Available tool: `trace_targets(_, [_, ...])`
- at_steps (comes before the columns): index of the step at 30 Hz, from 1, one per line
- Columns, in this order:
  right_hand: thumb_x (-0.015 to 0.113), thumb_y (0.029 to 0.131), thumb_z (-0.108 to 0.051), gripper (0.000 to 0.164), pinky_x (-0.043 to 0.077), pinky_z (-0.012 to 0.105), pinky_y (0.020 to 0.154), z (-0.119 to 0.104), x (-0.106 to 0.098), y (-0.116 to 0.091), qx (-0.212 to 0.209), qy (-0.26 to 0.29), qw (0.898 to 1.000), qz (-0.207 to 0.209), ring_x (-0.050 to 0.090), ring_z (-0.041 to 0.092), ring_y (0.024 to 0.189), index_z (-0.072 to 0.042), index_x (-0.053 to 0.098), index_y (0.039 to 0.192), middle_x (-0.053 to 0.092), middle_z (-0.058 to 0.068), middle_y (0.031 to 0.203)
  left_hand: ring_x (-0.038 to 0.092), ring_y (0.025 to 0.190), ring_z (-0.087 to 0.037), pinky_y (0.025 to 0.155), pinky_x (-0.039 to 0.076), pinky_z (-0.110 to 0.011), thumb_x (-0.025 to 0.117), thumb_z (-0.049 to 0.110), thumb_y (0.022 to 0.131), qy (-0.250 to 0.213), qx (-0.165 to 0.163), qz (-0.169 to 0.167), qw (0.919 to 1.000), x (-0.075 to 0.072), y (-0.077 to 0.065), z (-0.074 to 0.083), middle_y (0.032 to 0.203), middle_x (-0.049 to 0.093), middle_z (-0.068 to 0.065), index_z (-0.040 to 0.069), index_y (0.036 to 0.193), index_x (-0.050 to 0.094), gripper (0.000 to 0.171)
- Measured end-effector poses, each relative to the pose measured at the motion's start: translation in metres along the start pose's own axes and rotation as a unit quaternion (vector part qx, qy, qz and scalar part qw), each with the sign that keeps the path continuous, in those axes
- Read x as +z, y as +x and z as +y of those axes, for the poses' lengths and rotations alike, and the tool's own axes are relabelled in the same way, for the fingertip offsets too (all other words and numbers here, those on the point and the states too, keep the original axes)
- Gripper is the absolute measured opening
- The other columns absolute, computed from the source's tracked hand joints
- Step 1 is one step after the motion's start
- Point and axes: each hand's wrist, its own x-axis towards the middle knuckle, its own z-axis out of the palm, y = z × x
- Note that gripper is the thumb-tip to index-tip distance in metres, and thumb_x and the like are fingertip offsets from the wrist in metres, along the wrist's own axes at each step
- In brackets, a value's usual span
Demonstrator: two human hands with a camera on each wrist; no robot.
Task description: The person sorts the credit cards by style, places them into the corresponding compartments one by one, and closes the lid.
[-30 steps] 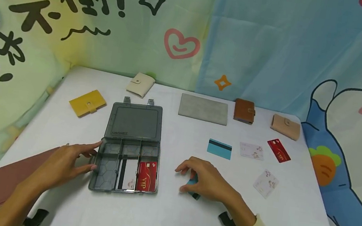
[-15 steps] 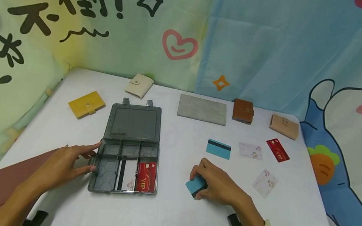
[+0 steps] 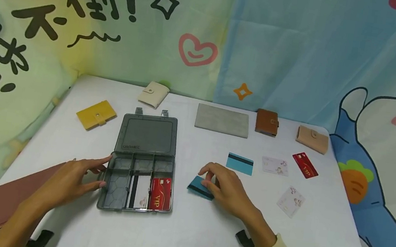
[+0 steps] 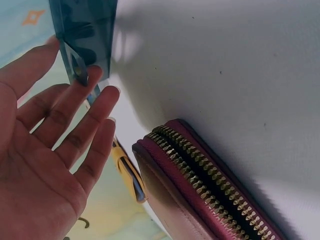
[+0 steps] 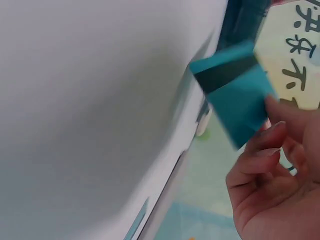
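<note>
As a blue card is pinched near one edge between the thumb and fingers of the right hand, tilted beside the box, the step in hand looks like bringing it over. The next move probably calls for turning it lengthwise to suit the large left compartment, next to the striped white card and red VIP card. The left hand, fingers loosely extended, touches the box's left side.
</note>
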Motion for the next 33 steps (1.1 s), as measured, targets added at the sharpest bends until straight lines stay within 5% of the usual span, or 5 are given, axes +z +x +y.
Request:
trace_targets(7, [0.067,0.096,-0.015,0.030,0.042,0.023,0.054,-0.027,0.011,0.017,-0.007,0.105,0.994,0.027,0.049,0.013,0.062,-0.027,0.066,0.124,0.057,-0.010,0.086,0.069,0.091,-0.020,0.077,0.052,-0.044,0.082,0.027,0.082,-0.004,-0.008,-0.008,0.9999,0.000,0.000,0.000,0.107,0.075,-0.001,0.009,0.142,0.056,0.068])
trace_targets(13, [0.072,0.093,-0.023,0.027,0.043,0.026,0.051,-0.053,0.031,0.030,0.035,0.167,0.985,-0.006,0.053,0.014,0.061,-0.028,0.067,0.119,0.063,-0.013,0.084,0.069,0.091,-0.019,0.076,0.053,-0.042,0.083,0.024,0.081,0.001,-0.007,-0.001,1.0000,0.000,-0.001,0.001,0.108,0.075,-0.002,0.009,0.142,0.056,0.068])
trace_targets(22, [0.072,0.093,-0.020,0.025,0.045,0.023,0.049,-0.086,0.073,0.054,0.013,0.254,0.965,-0.069,0.048,0.009,0.049,-0.021,0.067,0.117,0.070,-0.011,0.083,0.069,0.092,-0.020,0.077,0.054,-0.042,0.082,0.027,0.082,-0.003,-0.015,-0.013,0.9998,-0.001,0.000,0.000,0.112,0.074,-0.003,0.009,0.142,0.056,0.068])
trace_targets(26, [0.073,0.092,-0.021,0.025,0.044,0.024,0.045,-0.099,0.091,0.065,0.005,0.240,0.968,-0.079,0.049,0.008,0.046,-0.020,0.068,0.117,0.072,-0.014,0.083,0.069,0.093,-0.020,0.078,0.055,-0.043,0.083,0.023,0.082,-0.004,-0.021,-0.015,0.9997,-0.001,-0.001,0.001,0.112,0.074,-0.005,0.008,0.143,0.055,0.068])
trace_targets(33, [0.076,0.089,-0.027,0.035,0.046,0.022,0.044,-0.108,0.107,0.072,-0.010,0.132,0.987,-0.090,0.053,0.001,0.047,-0.026,0.066,0.122,0.073,-0.018,0.089,0.069,0.093,-0.020,0.078,0.055,-0.043,0.082,0.022,0.082,0.000,-0.015,-0.014,0.9998,0.000,-0.001,0.000,0.113,0.074,-0.005,0.008,0.143,0.054,0.068])
